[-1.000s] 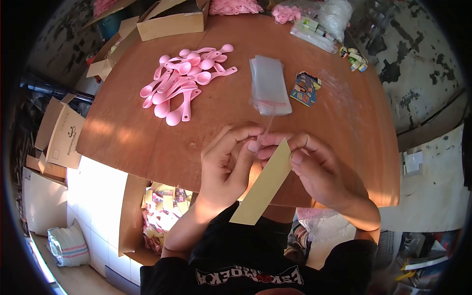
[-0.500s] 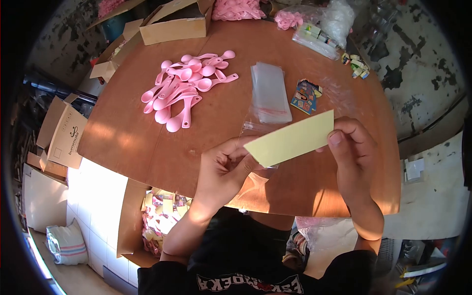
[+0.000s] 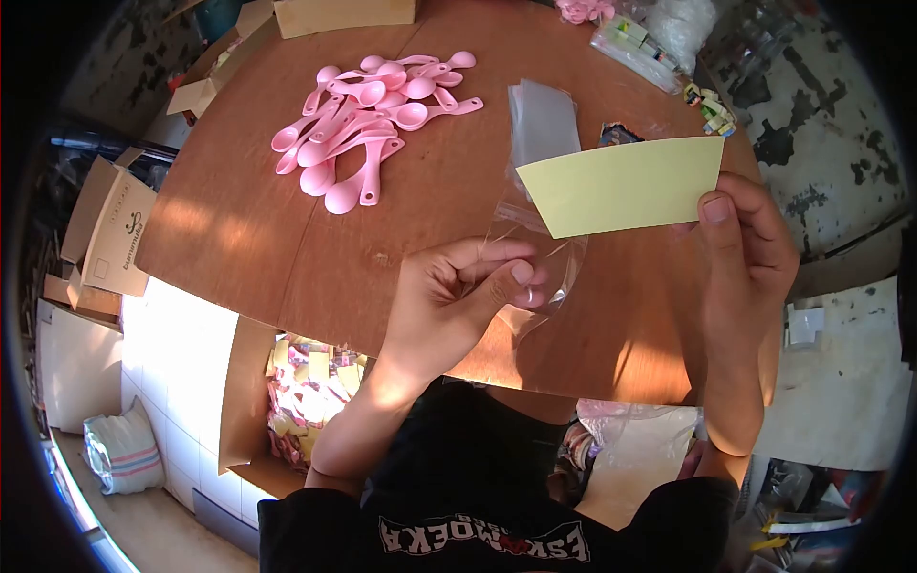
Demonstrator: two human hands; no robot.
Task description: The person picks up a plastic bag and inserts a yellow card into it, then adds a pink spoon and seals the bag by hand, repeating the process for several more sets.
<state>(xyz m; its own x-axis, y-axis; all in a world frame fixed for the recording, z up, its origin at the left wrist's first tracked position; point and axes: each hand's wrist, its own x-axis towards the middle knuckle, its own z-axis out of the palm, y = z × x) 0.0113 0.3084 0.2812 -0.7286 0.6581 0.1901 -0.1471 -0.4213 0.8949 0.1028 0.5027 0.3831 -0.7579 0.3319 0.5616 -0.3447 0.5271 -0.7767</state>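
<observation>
A pale yellow card [image 3: 626, 188] is pinched at its right end between the thumb and fingers of my right hand [image 3: 745, 229]. Below the card's left end, my left hand [image 3: 468, 296] is closed on a clear plastic bag [image 3: 564, 272], thumb against fingers. The card and my left hand are apart. Behind the card lies a stack of clear bags [image 3: 543, 122], its lower part covered. A small dark printed card [image 3: 619, 134] shows only its top edge. Pink measuring spoons [image 3: 368, 119] lie in a loose pile to the left.
Cardboard boxes [image 3: 344, 14] stand at the table's far edge, with a plastic packet [image 3: 635, 57] and small wrapped pieces [image 3: 712, 110] at the far right. Below the table's near edge, an open box holds many printed cards [image 3: 310, 382]. Another carton [image 3: 119, 229] is at the left.
My right hand has moved right and up with the yellow card, and my left hand no longer touches the card. The view has shifted, so the spoons appear higher.
</observation>
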